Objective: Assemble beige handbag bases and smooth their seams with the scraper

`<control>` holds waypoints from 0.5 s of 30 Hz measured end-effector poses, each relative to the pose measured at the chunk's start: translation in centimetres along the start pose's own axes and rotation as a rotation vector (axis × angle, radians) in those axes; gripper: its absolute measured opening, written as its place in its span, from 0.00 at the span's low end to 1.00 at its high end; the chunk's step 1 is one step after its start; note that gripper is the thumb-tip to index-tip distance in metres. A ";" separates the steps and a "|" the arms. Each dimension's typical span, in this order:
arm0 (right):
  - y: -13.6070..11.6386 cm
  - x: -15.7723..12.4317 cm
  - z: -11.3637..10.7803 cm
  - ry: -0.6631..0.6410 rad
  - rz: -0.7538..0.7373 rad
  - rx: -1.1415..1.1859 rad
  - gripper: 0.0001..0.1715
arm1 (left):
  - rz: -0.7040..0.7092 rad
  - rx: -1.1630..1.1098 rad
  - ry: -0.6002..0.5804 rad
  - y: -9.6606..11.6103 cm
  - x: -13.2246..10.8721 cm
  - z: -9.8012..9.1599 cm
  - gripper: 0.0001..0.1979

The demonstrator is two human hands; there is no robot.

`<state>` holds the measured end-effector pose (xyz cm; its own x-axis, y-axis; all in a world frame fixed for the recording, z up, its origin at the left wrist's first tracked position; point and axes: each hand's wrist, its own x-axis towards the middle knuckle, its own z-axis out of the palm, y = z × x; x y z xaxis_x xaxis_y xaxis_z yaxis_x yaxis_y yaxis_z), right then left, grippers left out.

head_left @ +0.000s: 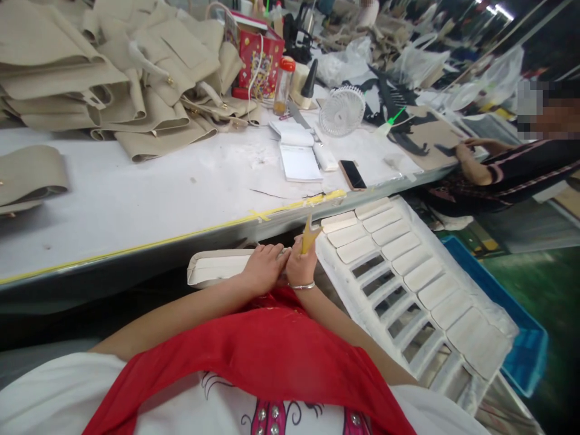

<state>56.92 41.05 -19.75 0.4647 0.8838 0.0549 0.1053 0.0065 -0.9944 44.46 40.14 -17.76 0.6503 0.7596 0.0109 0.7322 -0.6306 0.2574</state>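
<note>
A long beige leather-like piece with a white inner face and rounded end [220, 266] lies at the front of my body, below the table edge. My left hand [265, 266] is closed over its right part, fingers bent and close to the other hand. My right hand [301, 266], with a bracelet at the wrist, is wrapped round a yellow tool with a forked end [310, 234] that points up. The tool's lower part is hidden in the fist. Both hands meet above my red apron [254, 344].
A white slotted rack [378, 302] with several cream panels stands at right, beside a blue crate [525, 356]. On the table [149, 193] are stacked beige bag pieces [149, 66], a notepad [301, 163], a phone [352, 175] and a fan [342, 110]. A co-worker [512, 169] sits at far right.
</note>
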 end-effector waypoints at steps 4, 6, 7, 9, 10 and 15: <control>-0.9 0.1 -0.3 -0.023 0.160 0.253 0.08 | -0.026 -0.024 0.034 0.1 -0.2 0.1 0.37; -1.3 0.0 -0.7 -0.013 0.206 0.326 0.10 | -0.046 -0.027 0.051 0.1 -0.4 0.4 0.42; -1.5 -0.1 -0.9 0.001 0.203 0.342 0.11 | -0.053 -0.023 0.057 0.1 -0.5 0.5 0.44; -1.6 -0.6 -1.2 0.032 0.207 0.378 0.13 | -0.057 -0.014 0.059 0.1 -0.6 0.7 0.45; -1.7 -0.8 -1.3 0.047 0.209 0.390 0.13 | -0.055 -0.011 0.058 0.1 -0.6 0.8 0.45; -1.2 -2.1 -0.9 0.055 0.214 0.375 0.14 | -0.057 -0.017 0.029 0.1 -0.6 0.4 0.42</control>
<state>56.58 38.73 -18.57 0.4888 0.8573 -0.1617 -0.3209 0.0043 -0.9471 44.26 39.55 -18.16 0.6018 0.7983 0.0234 0.7640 -0.5839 0.2746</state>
